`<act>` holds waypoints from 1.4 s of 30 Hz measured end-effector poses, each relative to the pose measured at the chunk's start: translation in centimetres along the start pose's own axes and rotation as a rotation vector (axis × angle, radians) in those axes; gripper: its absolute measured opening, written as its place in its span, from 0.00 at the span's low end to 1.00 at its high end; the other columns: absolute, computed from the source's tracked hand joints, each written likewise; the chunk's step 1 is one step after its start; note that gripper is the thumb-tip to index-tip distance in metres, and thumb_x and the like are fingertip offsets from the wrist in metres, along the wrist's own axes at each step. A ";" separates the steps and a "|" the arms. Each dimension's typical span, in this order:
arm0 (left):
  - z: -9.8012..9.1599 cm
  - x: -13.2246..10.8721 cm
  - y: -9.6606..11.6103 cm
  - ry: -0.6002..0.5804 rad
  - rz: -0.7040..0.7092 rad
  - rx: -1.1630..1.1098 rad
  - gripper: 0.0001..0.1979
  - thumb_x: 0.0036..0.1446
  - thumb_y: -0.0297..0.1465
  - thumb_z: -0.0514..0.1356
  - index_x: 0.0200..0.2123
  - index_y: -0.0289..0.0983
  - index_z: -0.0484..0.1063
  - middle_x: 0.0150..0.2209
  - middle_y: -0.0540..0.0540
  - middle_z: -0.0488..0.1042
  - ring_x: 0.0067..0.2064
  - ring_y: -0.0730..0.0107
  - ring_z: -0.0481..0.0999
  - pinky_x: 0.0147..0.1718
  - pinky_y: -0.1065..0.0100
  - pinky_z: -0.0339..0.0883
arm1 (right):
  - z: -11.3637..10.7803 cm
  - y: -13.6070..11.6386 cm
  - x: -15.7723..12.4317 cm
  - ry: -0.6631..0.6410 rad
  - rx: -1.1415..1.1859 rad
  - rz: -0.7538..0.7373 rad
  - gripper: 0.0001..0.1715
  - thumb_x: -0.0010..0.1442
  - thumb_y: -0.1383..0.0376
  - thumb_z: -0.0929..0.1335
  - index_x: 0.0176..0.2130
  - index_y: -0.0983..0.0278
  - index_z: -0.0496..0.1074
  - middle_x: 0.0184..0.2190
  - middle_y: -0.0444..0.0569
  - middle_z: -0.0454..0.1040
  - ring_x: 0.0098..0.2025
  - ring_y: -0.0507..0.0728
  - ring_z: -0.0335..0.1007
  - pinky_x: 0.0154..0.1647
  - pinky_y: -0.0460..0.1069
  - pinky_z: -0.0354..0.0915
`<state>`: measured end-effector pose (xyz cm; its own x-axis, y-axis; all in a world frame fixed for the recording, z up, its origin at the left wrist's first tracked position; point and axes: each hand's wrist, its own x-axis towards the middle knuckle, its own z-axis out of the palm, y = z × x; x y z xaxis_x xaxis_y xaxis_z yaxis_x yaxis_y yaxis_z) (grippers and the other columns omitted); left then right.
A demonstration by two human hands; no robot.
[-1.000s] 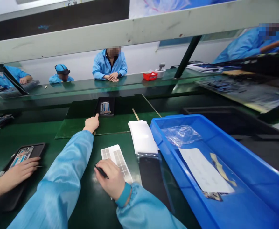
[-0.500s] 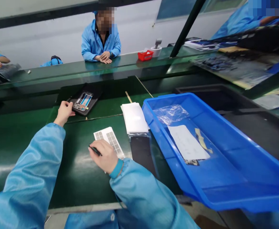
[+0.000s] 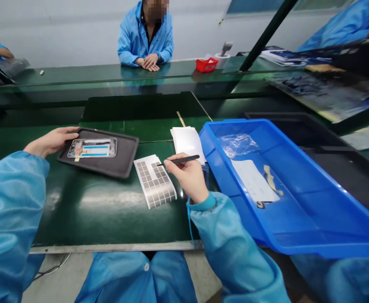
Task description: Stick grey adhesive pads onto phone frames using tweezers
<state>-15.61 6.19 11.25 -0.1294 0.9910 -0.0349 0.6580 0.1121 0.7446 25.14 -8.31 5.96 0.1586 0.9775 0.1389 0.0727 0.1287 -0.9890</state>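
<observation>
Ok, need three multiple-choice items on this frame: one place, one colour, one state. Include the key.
1. Where is the label sheet?
A) In the bin
B) On the green bench, between tray and bin
C) Under the tray

2. What colour is the tray?
A) Black
B) Blue
C) White

3. What is the right hand doing?
A) Lying open on the tray
B) Holding a black pen-like tool
C) Reaching into the bin

Key:
1 B: the sheet lies on the bench, outside the bin.
2 A: its black rim shows by the left hand.
3 B: the tool is pinched in that hand.
</observation>
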 end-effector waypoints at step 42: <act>19.9 -16.2 7.2 -0.420 0.919 0.737 0.31 0.62 0.44 0.61 0.58 0.26 0.66 0.55 0.33 0.70 0.55 0.48 0.70 0.51 0.55 0.64 | -2.5 5.6 -1.4 -0.336 -0.357 -0.111 0.07 0.58 0.61 0.75 0.36 0.61 0.76 0.33 0.50 0.80 0.36 0.58 0.79 0.39 0.53 0.76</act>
<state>5.93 -7.59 3.92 0.7548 0.6559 -0.0110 0.6552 -0.7530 0.0609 27.79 -9.39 0.34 -0.1911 0.9684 0.1600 0.4130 0.2272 -0.8819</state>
